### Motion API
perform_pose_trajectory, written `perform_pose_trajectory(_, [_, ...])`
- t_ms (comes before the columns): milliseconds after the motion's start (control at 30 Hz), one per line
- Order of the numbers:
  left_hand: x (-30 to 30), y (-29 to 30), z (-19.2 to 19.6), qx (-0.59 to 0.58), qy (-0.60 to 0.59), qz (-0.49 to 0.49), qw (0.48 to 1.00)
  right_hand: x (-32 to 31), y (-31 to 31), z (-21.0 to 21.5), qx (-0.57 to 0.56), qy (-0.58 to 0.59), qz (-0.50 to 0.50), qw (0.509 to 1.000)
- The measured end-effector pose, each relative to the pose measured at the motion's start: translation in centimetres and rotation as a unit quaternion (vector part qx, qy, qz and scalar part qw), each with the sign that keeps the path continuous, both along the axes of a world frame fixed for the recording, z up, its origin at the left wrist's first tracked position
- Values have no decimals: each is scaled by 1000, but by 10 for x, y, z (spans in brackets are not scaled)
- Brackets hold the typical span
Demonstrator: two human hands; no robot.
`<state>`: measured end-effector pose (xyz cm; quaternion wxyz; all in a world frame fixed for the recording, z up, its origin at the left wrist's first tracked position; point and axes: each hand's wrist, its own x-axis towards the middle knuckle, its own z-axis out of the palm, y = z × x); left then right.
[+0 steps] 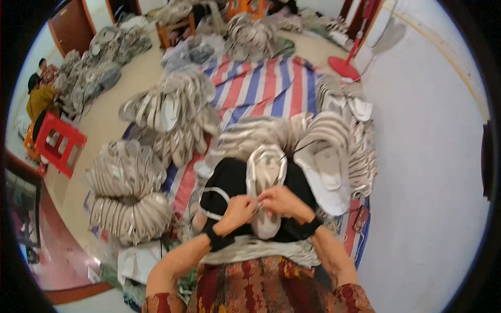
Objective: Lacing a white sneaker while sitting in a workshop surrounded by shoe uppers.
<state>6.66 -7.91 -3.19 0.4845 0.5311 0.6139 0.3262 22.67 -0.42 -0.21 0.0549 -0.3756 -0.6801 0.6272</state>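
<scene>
A pale beige shoe (265,167) lies on the black cloth over my lap, its opening away from me and its rounded toe near me. My left hand (239,211) is closed in a pinch at the left side of its lacing area. From the right, my right hand (282,202) pinches at the same spot, fingertips almost meeting the left ones. A white shoelace (215,191) loops out to the left of the shoe; its end between my fingers is too small to see clearly. A bundle of white laces (261,251) lies across my lap, close to my body.
Stacked beige shoe parts (128,167) stand to the left, with another row (329,156) close on my right. Beneath is a striped sheet (261,86). A red stool (58,143) and a seated person (42,99) are at far left; a red stand base (343,68) is beside the right wall.
</scene>
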Motion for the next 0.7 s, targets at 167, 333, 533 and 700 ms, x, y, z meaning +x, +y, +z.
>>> perform_pose_trajectory(167, [-7, 0, 27, 222, 268, -75, 934, -11, -23, -7, 431, -159, 13, 888])
perform_pose_trajectory(333, [-26, 20, 32, 224, 217, -205, 928, -16, -34, -8, 582, -76, -25, 809])
perform_pose_trajectory(533, [-29, 43, 26, 196, 315, -269, 889, -8, -18, -9, 605, -15, 75, 793])
perform_pose_trajectory(700, [-27, 39, 14, 211, 250, -242, 913, -7, -7, -16, 516, -6, 85, 852])
